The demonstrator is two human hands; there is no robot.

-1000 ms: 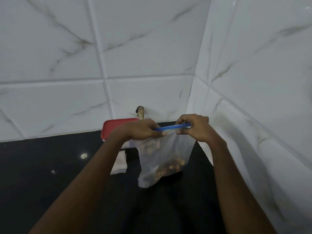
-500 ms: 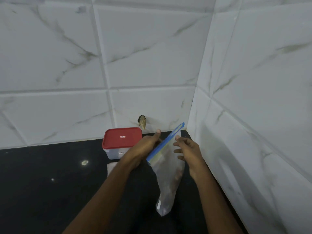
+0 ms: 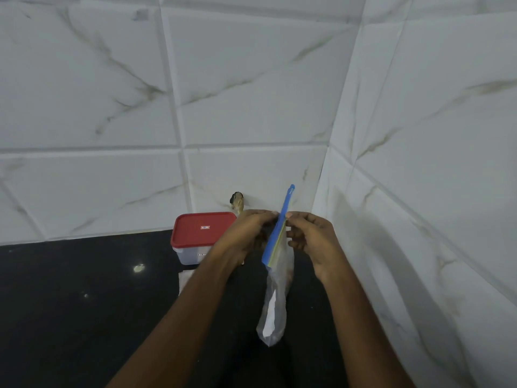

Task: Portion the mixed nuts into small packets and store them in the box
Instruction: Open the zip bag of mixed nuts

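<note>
A clear zip bag [image 3: 275, 301] with a blue zip strip hangs edge-on above the black counter, its strip running steeply up to the right. Nuts inside it are barely visible. My left hand [image 3: 246, 233] grips the strip from the left. My right hand [image 3: 310, 236] pinches the strip from the right, fingertips meeting the left hand's near the strip's upper half. A clear storage box with a red lid [image 3: 202, 236] stands shut by the back wall, left of my left hand.
White marble-look tiled walls meet in a corner just behind and to the right of the hands. A small brownish object [image 3: 237, 201] sticks up at the wall behind the box. Pale flat packets [image 3: 184, 280] lie in front of the box. The black counter [image 3: 84, 317] extends left.
The bag has turned from facing me to edge-on and the strip has tilted steeply. Both hands have come together on the strip; the box is now uncovered.
</note>
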